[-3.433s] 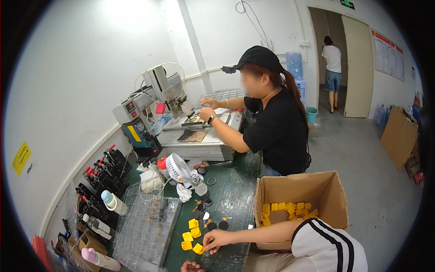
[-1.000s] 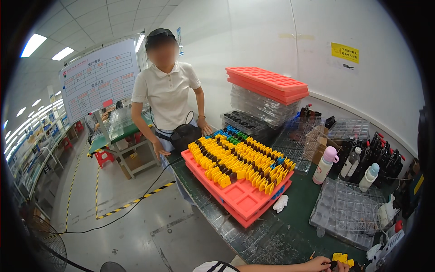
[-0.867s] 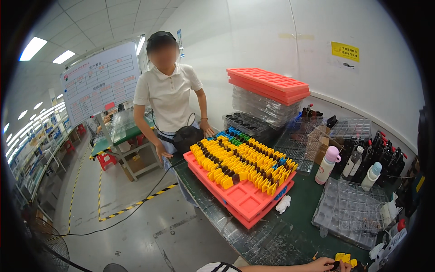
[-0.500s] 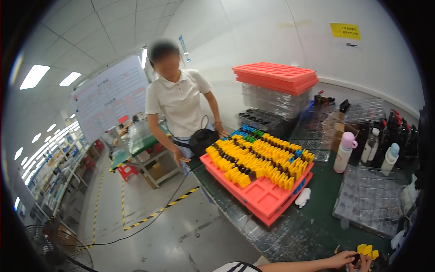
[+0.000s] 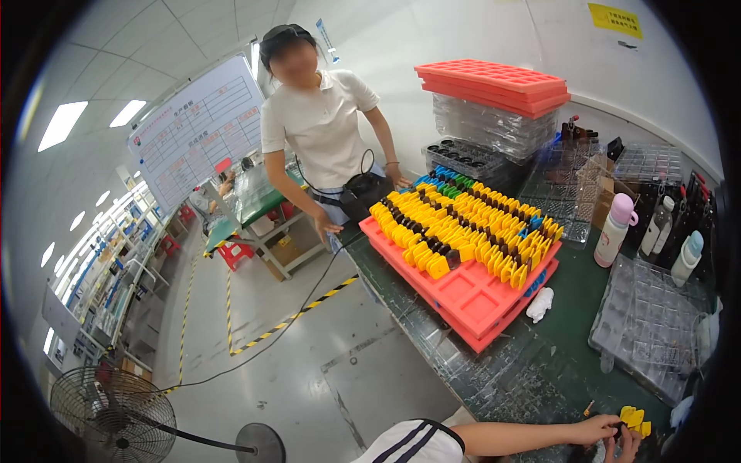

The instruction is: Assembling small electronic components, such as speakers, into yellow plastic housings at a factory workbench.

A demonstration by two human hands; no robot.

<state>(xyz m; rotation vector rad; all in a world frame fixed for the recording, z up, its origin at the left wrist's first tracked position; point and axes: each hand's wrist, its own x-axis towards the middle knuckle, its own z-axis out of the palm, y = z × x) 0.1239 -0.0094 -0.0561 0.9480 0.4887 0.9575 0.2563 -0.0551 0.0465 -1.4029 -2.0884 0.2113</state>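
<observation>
My view's swung over to the red tray (image 5: 478, 306), left hand (image 5: 594, 429) pinching a black piece (image 5: 620, 431), can't tell if right hand (image 5: 626, 446) grips too, so handwork likely runs unwatched.

A ruled whiteboard (image 5: 202, 131) at ten o'clock is marked in dark and red characters. Dark characters are borne by a yellow wall sign (image 5: 615, 21) near two o'clock.

At the lower right, the left hand (image 5: 594, 429) and right hand (image 5: 625, 446) meet at a small dark piece (image 5: 620, 431), just beside loose yellow parts (image 5: 634, 420) on the green counter (image 5: 505, 380). Farther up, a red tray (image 5: 480, 307) carries mostly yellow rows of pieces (image 5: 472, 231), near a co-worker (image 5: 320, 127) in white.
</observation>
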